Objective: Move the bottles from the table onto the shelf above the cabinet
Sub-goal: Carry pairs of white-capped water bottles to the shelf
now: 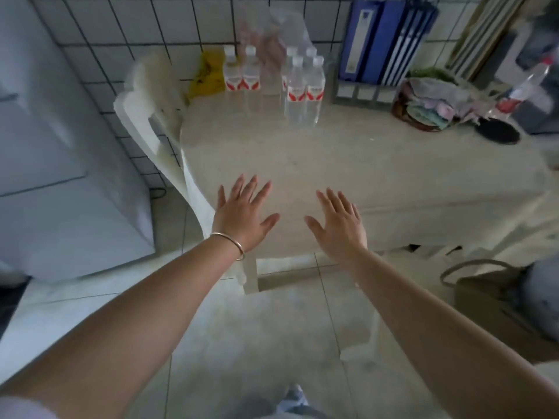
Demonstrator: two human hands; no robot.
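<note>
Several clear water bottles with red-and-white labels stand at the far side of the beige table [378,164], against the tiled wall. Two of them [242,71] stand on the left, and a tighter cluster [302,86] is to their right. Another bottle [527,86] leans at the far right, blurred. My left hand [242,213], with a bangle on its wrist, and my right hand [338,225] hover over the table's near edge, palms down and fingers spread, holding nothing. No shelf is visible.
A white plastic chair [151,116] stands at the table's left. A white cabinet or appliance [60,176] fills the left side. Blue binders [384,40], a bag of cloths [429,101] and a black disc [497,134] sit at the back right. A handbag [496,297] rests on the floor.
</note>
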